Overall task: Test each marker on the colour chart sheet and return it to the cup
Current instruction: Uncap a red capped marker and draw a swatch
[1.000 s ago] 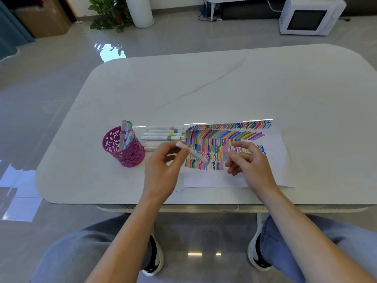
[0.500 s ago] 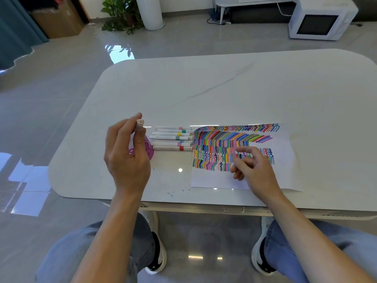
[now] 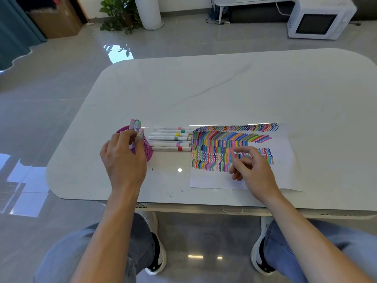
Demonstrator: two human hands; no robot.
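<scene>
Magenta openwork metal cup [image 3: 148, 153] stands toward the front left of the glossy white stone-look table [image 3: 224, 88]. My left hand [image 3: 124, 158] is right against it, fingers and thumb curled round a white marker with a pale pink cap [image 3: 139, 137]. I grip it by the barrel. It stands nearly upright, cap up, its lower end down inside the cup as far as I can see past my own fingers. Other capped markers [image 3: 135, 124] stick up out of the cup behind it. Just right of the cup, a row of white markers with coloured bands [image 3: 171, 138] lies side by side on the table, their ends reaching the left edge of the white paper colour chart sheet [image 3: 214, 139], which is crowded with rows of many-coloured strokes. My right hand [image 3: 254, 170] is over the sheet's lower middle, fingers loosely bent, holding nothing. Small ink specks [image 3: 170, 194] dot the table near its front edge.
</scene>
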